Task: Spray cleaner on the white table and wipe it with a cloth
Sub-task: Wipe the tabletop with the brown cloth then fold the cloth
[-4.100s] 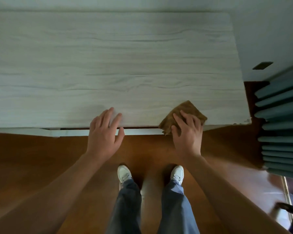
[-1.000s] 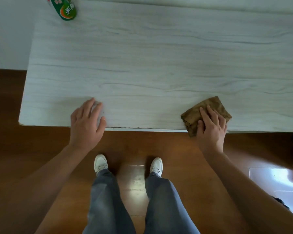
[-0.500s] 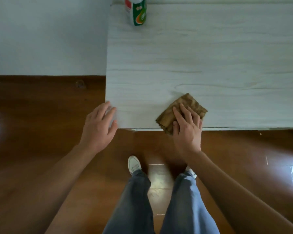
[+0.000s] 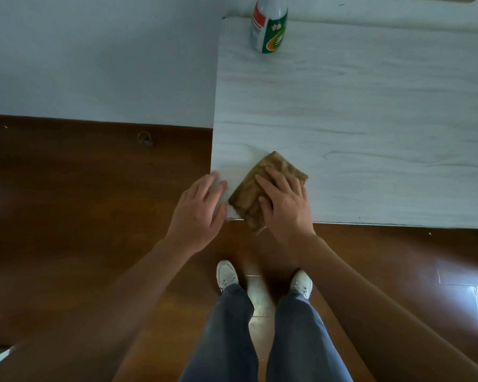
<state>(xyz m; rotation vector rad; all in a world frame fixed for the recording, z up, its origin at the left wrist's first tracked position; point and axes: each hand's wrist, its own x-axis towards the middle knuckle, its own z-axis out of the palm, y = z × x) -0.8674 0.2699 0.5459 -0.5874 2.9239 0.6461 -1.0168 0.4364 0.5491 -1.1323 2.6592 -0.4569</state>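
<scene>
- The right hand lies flat on the cloth, fingers straight and slightly apart, pressing it down rather than gripping it.
- The cloth is a folded brown pad at the near left corner of the table. One frayed corner of it hangs past the near edge.
- The left hand rests on that same corner just beside the cloth, fingers straight and close together, holding nothing.
- With no grip on the cloth, I'd say a stroke that carries on towards the corner could push it off onto the floor. Only palm pressure holds it.
- The two hands are almost touching, so a leftward wipe would run the cloth into the left hand's fingers and bunch it up.
- The bottle stands upright at the far left corner, close to the edges and well away from both hands. A long sweep up that side could knock it over or off the table.
- If the top is slick with cleaner, the bracing left hand might slide off the corner.
- From here I can't tell whether the table is wet; no droplets or streaks show on the pale grain.
- The bottle's top and nozzle are cut off by the frame, and its label is too small to read.
- The table's right end runs out of view, so how much is left to wipe is unclear.
- The palm hides much of the cloth, including how it is folded underneath.
</scene>
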